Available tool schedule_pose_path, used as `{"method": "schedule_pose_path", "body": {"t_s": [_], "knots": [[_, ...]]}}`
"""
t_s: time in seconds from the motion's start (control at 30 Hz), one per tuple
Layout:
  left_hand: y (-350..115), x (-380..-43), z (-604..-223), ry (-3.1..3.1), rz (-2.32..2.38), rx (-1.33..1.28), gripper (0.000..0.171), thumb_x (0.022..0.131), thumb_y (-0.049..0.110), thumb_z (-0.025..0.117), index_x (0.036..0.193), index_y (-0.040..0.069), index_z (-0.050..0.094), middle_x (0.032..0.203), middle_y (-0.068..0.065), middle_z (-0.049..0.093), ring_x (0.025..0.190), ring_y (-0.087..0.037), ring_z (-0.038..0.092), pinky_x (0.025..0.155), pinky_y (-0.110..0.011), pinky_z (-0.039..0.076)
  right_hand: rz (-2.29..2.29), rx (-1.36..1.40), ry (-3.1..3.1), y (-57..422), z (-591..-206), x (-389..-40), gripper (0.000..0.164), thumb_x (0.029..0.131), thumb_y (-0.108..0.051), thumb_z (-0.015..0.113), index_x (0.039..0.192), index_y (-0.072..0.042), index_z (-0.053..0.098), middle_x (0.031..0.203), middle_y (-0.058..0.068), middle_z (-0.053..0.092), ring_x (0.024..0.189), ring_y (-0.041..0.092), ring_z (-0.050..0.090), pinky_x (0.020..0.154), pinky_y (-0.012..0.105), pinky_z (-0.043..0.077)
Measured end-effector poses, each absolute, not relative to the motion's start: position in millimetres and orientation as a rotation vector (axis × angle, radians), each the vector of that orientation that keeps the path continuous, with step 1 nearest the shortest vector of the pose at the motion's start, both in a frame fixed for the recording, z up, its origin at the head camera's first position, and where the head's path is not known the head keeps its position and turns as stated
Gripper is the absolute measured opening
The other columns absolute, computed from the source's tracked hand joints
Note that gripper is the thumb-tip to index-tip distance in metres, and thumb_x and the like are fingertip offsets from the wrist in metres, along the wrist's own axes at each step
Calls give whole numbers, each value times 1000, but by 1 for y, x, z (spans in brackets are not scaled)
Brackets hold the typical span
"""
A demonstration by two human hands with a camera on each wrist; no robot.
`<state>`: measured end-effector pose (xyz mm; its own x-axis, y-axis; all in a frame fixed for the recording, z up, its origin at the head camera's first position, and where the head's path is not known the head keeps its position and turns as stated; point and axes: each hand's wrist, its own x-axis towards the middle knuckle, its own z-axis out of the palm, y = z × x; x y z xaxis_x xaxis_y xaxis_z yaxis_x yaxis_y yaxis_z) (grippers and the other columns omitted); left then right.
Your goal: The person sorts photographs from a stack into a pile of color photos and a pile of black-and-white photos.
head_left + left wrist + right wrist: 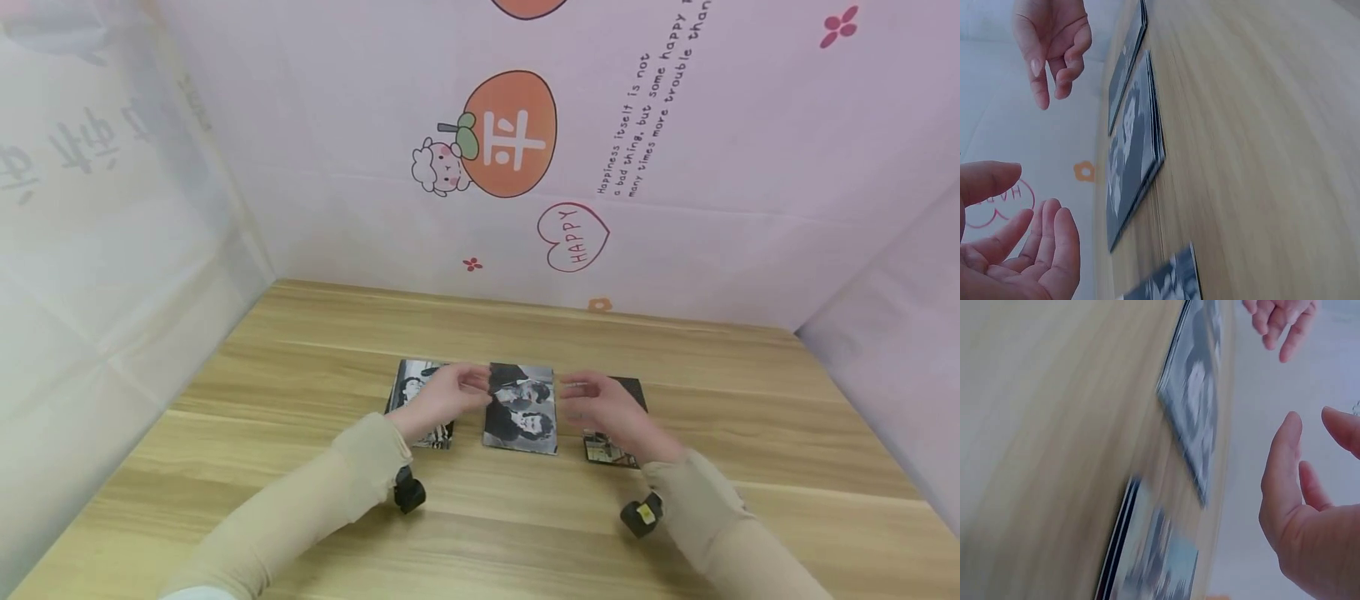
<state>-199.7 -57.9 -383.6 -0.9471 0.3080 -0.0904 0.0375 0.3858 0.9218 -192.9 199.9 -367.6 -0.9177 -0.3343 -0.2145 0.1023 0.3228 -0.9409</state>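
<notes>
Three small stacks of black-and-white photo cards lie in a row on the wooden table. Either side of the middle stack, both hands hover with nothing in their fingers. My left hand is raised over the right part of the left stack, hiding some of it. Over the right stack, my right hand covers much of the top card. Both wrist views show a gap between each hand and the cards. Fingers on the left hand and right hand are loosely bent, thumbs apart.
Black wrist cameras, one on the left wrist and one on the right, hang just above the tabletop. A printed pink-white curtain stands behind the table's back edge, with pale sheets at both sides.
</notes>
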Motion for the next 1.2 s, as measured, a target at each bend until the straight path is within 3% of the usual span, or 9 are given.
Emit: {"method": "schedule_pose_path", "body": {"t_s": [0.27, 0.5, 0.73, 0.97, 1.2], "knots": [[-93, -199, -383, 2470, 1532, 233, 45, 88, 9, 64, 130, -2, 52, 116, -17, 62, 105, -26, 60, 88, -35, 54, -1719, -198, 2044, 161, -364, -193, 51, 94, -2, 52, 140, 8, 31, 123, 24, 47, 113, 37, 54, 98, 42, 50], [-121, -197, -380, 2481, 1494, 201, 50, 86, 8, 64, 130, -7, 47, 120, -25, 58, 109, -34, 58, 92, -40, 53, -1737, -160, 1971, 127, -365, -194, 51, 93, -1, 53, 140, 6, 32, 127, 27, 45, 120, 42, 51, 93, 39, 54], [-146, -199, -381, 2548, 1375, 154, 54, 85, 10, 65, 131, -9, 45, 122, -28, 56, 109, -37, 57, 91, -40, 54, -1771, -142, 1875, 102, -368, -197, 55, 94, 0, 48, 144, 5, 25, 140, 30, 32, 127, 44, 42, 101, 49, 46], [-162, -199, -382, 2536, 1300, 127, 60, 85, 10, 65, 134, -11, 39, 128, -34, 49, 116, -44, 52, 93, -46, 51, -1755, -110, 1854, 82, -375, -202, 57, 93, -1, 51, 144, 4, 26, 140, 30, 38, 129, 43, 42, 104, 51, 43], [-165, -196, -382, 2483, 1320, 52, 62, 86, 9, 64, 137, -10, 35, 129, -36, 46, 105, -38, 58, 85, -37, 56, -1769, -93, 1823, 70, -383, -209, 61, 91, -4, 55, 144, 5, 25, 140, 30, 38, 129, 41, 42, 103, 50, 44]]}}
